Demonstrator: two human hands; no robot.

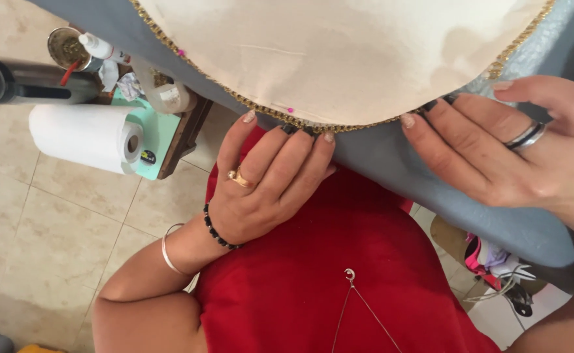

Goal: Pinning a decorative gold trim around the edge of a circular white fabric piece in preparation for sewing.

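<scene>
Both hands pressed flat, fingers spread, holding nothing. The left hand [261, 189] and right hand [515, 147] touched the gold-beaded trim [359, 127] edging the cream fabric [339, 52].

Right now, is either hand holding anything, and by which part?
Both hands press on the gold beaded trim at the cream fabric's lower edge: left hand and right hand fingertips on it, nothing lifted.

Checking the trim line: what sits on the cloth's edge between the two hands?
In the head view, a stretch of gold bead trim on the cream cloth runs between the left hand and right hand.
</scene>
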